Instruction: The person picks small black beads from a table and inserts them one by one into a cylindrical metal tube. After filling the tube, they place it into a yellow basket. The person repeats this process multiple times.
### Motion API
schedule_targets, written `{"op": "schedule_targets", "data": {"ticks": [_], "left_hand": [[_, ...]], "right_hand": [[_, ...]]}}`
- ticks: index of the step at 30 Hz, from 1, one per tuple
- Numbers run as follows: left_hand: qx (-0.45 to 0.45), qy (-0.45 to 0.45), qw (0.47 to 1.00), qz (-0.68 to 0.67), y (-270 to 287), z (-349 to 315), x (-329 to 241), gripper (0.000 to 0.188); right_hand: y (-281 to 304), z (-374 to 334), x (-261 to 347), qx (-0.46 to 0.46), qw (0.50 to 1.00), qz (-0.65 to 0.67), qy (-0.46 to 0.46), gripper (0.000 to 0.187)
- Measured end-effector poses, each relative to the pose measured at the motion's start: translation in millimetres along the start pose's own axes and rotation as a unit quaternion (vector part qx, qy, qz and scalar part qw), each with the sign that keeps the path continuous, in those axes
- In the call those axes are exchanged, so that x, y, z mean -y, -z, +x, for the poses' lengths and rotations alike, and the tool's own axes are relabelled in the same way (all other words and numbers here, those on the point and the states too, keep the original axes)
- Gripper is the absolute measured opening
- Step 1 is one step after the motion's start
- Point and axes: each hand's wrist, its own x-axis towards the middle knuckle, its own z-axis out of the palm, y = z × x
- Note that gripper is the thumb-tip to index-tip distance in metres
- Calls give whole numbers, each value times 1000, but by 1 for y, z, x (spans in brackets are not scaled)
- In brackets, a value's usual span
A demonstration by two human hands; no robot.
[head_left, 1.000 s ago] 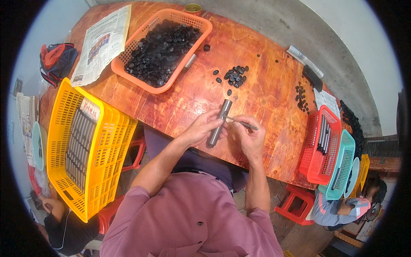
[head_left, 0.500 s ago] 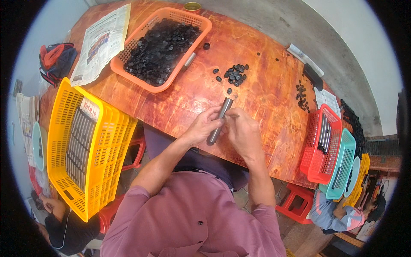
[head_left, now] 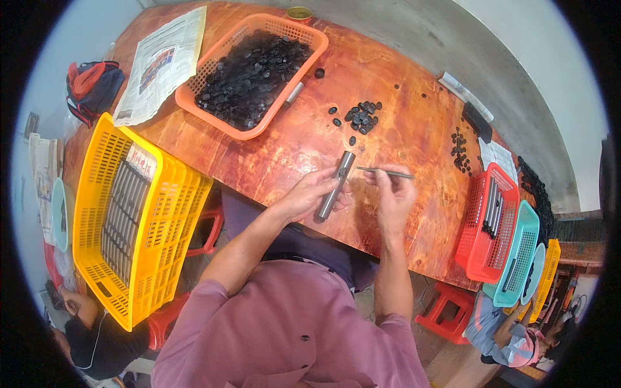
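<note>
A grey metal tube (head_left: 335,186) is held slanted just above the near edge of the bench (head_left: 401,123), with its upper end pointing toward the middle of the bench. It is clasped along its lower half by the left hand (head_left: 309,195), whose grip is pressed around the tube. A thin metal rod (head_left: 386,172) is pinched between the fingertips of the right hand (head_left: 393,194), and its free end is pointed toward the upper end of the tube, close to it but apart from it.

The step in hand is judged to be the filling or packing of the tube with the rod. For the next move, the tip of the rod has to be lined up with the tube mouth, and the tube has to be kept steady.

A little pile of small black round pieces (head_left: 362,118) is seen farther on the bench, and beyond it an orange basket (head_left: 249,132) full of the same pieces. A big yellow crate (head_left: 132,216) with grey tubes inside is placed at the person's left. At the right, a red basket (head_left: 486,223) with more tubes is set beside a teal basket (head_left: 519,258).
</note>
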Motion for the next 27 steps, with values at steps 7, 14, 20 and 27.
{"op": "schedule_targets", "data": {"ticks": [7, 14, 20, 27], "left_hand": [[-8, 11, 1000, 19, 0, 3, -1, 49], [-1, -3, 1000, 9, 1, 1, 0, 49], [-7, 4, 1000, 10, -1, 2, 0, 47], [-18, -13, 998, 51, -6, 0, -2, 46]], "right_hand": [[11, -8, -23, -21, 996, 83, -26, 8], [-3, -14, -11, 21, 999, 26, -5, 9], [-8, -17, -3, 59, 998, -13, -4, 9], [-11, -16, 5, 83, 973, -188, 108, 10]]}}
